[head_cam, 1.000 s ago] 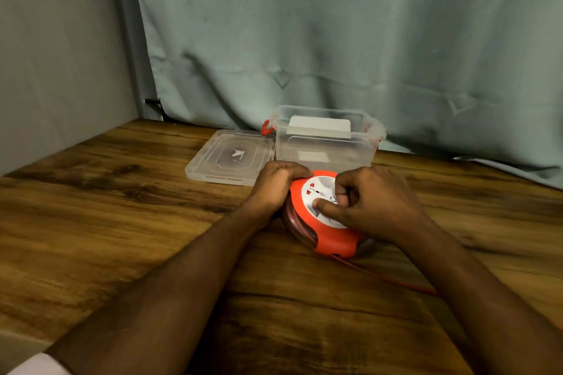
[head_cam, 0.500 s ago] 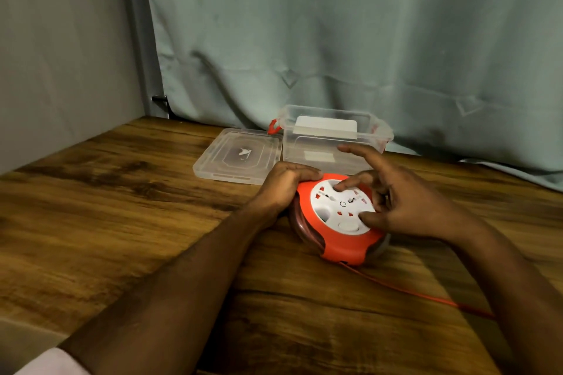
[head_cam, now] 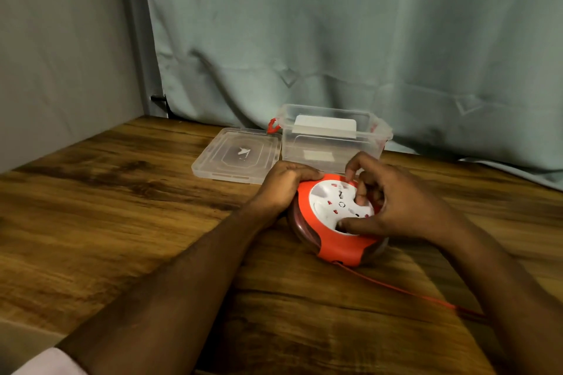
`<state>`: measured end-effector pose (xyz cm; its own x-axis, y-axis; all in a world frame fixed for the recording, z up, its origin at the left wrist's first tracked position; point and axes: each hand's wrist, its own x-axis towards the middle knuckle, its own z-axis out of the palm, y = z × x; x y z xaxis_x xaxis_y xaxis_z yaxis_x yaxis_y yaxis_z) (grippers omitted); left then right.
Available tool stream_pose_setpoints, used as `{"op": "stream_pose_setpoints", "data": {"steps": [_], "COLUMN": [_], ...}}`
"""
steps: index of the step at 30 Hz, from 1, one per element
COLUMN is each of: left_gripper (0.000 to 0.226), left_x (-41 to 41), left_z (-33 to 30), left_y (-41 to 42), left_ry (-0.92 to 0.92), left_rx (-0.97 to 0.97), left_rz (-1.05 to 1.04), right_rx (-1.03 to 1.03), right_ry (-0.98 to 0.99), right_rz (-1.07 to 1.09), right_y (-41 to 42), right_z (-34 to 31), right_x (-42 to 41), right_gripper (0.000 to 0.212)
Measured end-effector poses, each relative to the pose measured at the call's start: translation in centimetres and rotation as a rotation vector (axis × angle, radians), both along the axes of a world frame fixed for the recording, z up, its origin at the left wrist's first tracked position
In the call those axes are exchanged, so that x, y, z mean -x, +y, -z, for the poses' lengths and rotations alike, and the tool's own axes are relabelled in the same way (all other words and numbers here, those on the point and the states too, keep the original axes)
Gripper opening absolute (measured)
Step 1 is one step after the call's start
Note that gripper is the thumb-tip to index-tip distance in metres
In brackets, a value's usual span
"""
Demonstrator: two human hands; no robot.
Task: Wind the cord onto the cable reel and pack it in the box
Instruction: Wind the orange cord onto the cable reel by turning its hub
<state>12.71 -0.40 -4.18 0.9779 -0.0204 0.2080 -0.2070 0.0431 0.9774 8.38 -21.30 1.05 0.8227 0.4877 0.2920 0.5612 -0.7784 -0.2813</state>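
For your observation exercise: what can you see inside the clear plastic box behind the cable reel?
Through the clear plastic box, open at the top, a white rectangular piece shows near the back wall. The right hand and cable reel cover its lower front, so the floor there stays unseen.

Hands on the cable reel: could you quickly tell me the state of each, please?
Left hand: grips the rim of the cable reel.
Right hand: fingers curled on the reel's white dial.

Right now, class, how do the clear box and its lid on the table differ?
The box stands upright and deep with its mouth open; the lid lies flat and shallow to its left. The box has red latches at its ends; the lid shows none. Both are clear plastic and sit behind the cable reel.
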Motion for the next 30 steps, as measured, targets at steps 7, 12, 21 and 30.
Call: {"op": "stream_pose_setpoints", "data": {"steps": [7,12,21,30], "left_gripper": [0.016,0.012,0.017,0.012], "left_x": [0.0,-0.1,-0.2,0.0], "left_z": [0.0,0.1,0.2,0.0], "left_y": [0.0,0.0,0.2,0.0], "left_ry": [0.007,0.003,-0.003,0.0], "left_rx": [0.015,0.013,-0.072,-0.057], "left_rz": [-0.007,-0.002,0.031,0.045], "right_rx": [0.053,0.037,-0.057,-0.095], "right_ry": [-0.116,-0.155,-0.01,0.23], "right_rz": [0.063,0.08,-0.081,-0.16], "right_y": [1.2,2.1,-0.4,-1.0], "right_z": [1.2,1.7,0.2,-0.5], "right_x": [-0.4,-0.6,-1.0,-0.7], "right_gripper": [0.057,0.062,0.035,0.079]}}
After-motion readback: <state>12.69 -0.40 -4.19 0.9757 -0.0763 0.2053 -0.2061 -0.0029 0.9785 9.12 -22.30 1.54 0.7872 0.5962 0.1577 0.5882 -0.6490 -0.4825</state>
